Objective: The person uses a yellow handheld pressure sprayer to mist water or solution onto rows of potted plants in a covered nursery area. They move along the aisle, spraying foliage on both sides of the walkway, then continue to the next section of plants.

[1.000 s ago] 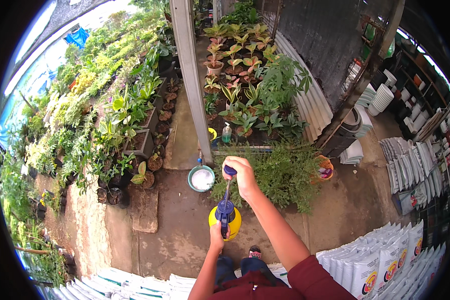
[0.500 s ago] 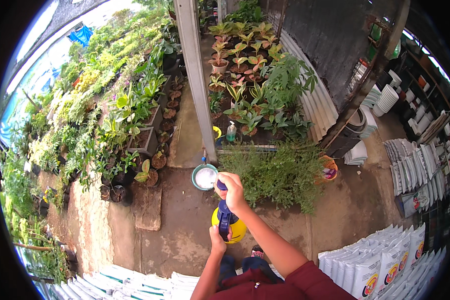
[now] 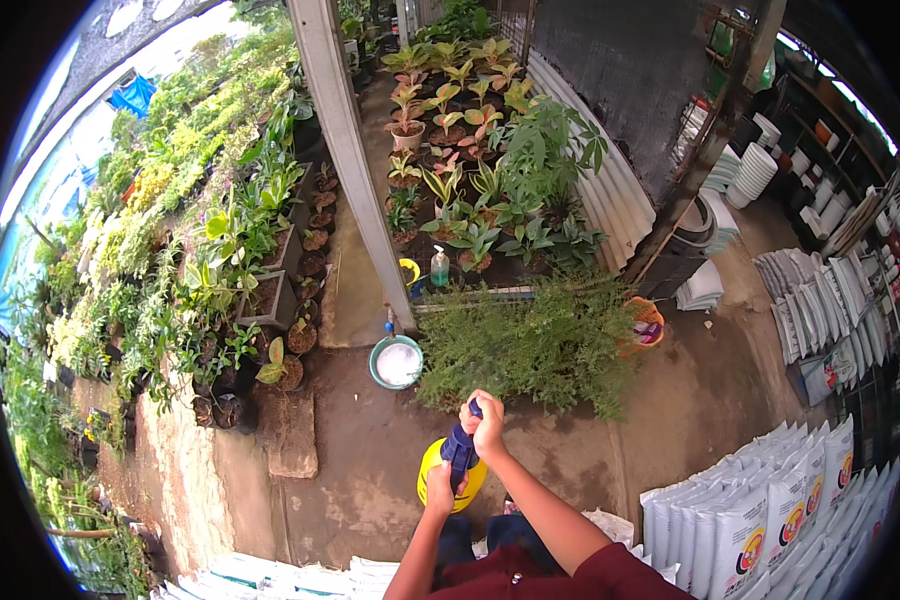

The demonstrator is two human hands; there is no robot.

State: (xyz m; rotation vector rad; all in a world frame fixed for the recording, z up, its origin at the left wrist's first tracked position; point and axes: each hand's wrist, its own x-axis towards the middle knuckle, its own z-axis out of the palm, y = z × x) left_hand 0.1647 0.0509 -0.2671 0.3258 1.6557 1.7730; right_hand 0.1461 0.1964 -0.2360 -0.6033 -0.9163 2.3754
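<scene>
I hold a yellow pump sprayer (image 3: 432,468) with a dark blue top in front of my legs. My left hand (image 3: 442,492) is closed around the blue grip at its near side. Above it, my right hand (image 3: 484,426) is wrapped around the blue pump handle (image 3: 476,408), whose end shows between the fingers. Part of the yellow tank is hidden by my hands and forearms. Just beyond, on the ground, stands a teal basin (image 3: 374,372) holding something white and foamy, beneath a blue tap (image 3: 390,327).
A feathery green shrub (image 3: 530,345) grows ahead, with an orange basket (image 3: 650,325) at its right. Potted plants (image 3: 450,130) fill the bed behind a concrete post (image 3: 345,150). White bags (image 3: 740,510) stand near right. A green pump bottle (image 3: 439,266) stands by the bed's edge.
My right hand has come down and nearer with the pump handle, closer to the sprayer's top. The sprayer's top now leans more to the right. The whole view has shifted slightly.
</scene>
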